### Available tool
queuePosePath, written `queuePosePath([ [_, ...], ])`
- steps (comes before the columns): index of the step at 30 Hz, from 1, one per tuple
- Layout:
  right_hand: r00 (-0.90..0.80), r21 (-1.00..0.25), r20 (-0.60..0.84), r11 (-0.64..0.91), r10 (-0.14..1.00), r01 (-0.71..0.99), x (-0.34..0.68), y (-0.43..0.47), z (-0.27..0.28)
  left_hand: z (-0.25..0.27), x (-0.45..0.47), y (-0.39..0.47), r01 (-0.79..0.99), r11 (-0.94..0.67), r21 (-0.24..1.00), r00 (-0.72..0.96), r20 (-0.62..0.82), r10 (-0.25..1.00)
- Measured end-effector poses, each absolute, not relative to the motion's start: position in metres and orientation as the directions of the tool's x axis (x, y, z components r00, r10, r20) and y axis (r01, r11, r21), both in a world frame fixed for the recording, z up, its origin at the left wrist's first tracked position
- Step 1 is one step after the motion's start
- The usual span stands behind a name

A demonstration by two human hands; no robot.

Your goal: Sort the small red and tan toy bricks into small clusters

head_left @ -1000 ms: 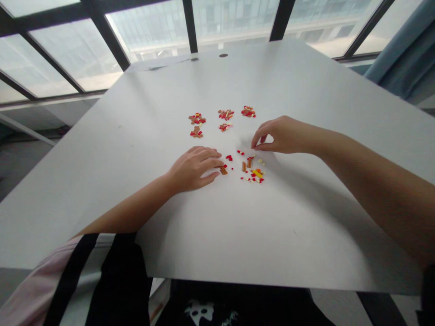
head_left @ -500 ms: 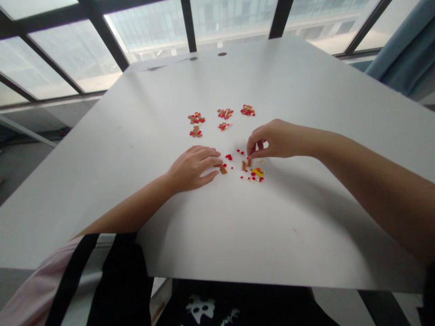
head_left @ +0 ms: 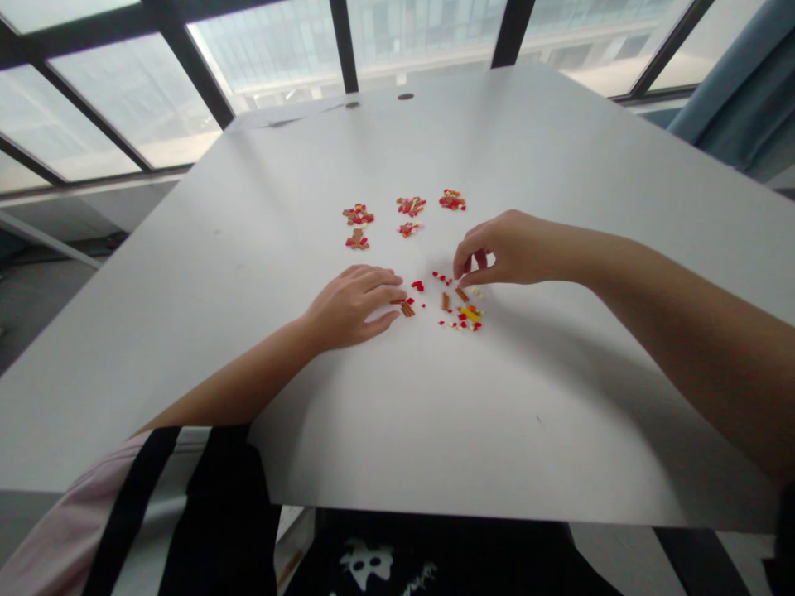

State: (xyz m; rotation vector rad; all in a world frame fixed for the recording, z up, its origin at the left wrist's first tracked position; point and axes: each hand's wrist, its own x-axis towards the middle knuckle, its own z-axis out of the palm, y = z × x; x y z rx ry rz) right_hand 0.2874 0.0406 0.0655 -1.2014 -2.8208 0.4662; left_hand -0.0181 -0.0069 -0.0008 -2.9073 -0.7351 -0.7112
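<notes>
The white table [head_left: 385,439] is broad, pale and smooth, bearing a thin dark mark [head_left: 540,420] on its near right portion. Two dark round spots [head_left: 406,97] lie near its far edge. Beyond that edge stand window panes [head_left: 267,50] in heavy dark frames [head_left: 344,41], with a pale building [head_left: 428,41] outside. A blue curtain [head_left: 739,91] hangs at the far right. Daylight enters from the window side; soft shadows fall toward the wearer.

Small building pieces occupy the middle of the table. Five clusters [head_left: 411,206] of brown and red pieces sit in the farther group. Nearer, loose red pieces [head_left: 418,286], brown pieces [head_left: 445,302] and a yellow piece [head_left: 470,314] lie scattered between and just in front of the hands.

The left hand [head_left: 354,306] rests palm down, fingers relaxed and extended, tips beside a brown ridged piece [head_left: 407,309]; contact cannot be confirmed. The right hand [head_left: 500,248] is curled above the loose pieces, thumb and fingertips drawn close; whether it grips a piece cannot be determined.
</notes>
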Motion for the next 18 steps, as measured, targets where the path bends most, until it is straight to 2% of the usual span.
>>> queuePosePath([
  [6,-0.737,-0.323,-0.19,0.667,0.649,0.671,0.282,0.031,0.07,-0.002,-0.018,-0.006,0.451,-0.892,0.031,0.783,0.466,0.413],
  [13,-0.735,-0.289,-0.179,0.679,0.654,0.675,0.279,0.033,0.065,-0.002,-0.018,-0.007,0.459,-0.887,0.044,0.784,0.45,0.428],
  [18,-0.733,-0.303,-0.182,0.672,0.656,0.676,0.287,0.035,0.068,-0.002,-0.018,-0.006,0.437,-0.9,0.005,0.784,0.489,0.383],
])
